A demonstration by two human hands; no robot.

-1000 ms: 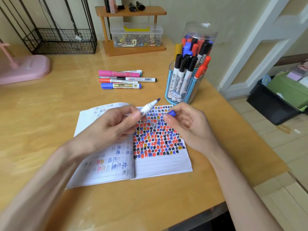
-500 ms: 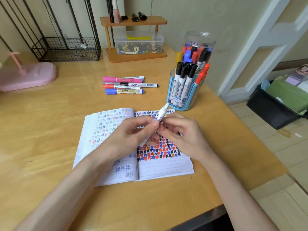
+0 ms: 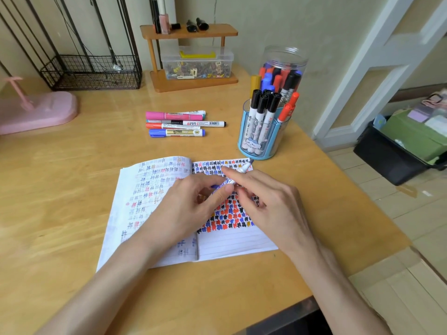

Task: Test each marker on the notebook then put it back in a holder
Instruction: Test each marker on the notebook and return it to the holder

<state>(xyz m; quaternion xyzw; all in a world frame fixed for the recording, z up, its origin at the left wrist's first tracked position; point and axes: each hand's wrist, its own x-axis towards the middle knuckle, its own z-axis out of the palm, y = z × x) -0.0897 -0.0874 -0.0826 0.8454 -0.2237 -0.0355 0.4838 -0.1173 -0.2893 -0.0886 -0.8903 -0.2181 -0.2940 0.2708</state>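
An open notebook (image 3: 154, 213) lies on the wooden desk, its right page filled with black, red and blue marks. Over that page my left hand (image 3: 183, 209) grips a white marker with blue print (image 3: 244, 168) between thumb and fingers. The marker's bare tip points up-right toward the blue holder (image 3: 263, 146). My right hand (image 3: 273, 206) pinches the same barrel just behind the tip, index finger laid over it. The blue cap is mostly hidden between my hands. Black and red markers stand in the blue holder, and a clear jar (image 3: 285, 59) behind it holds more.
Several loose markers (image 3: 176, 124) lie side by side beyond the notebook. A pink stand (image 3: 36, 112) sits far left, with a wire basket (image 3: 92, 73) and a wooden shelf (image 3: 193, 81) at the back. The desk edge runs close on the right, above a black bin (image 3: 387, 155).
My right hand, which held the blue cap apart from the marker, has closed in onto the barrel. Both hands and the marker have sunk lower over the right page.
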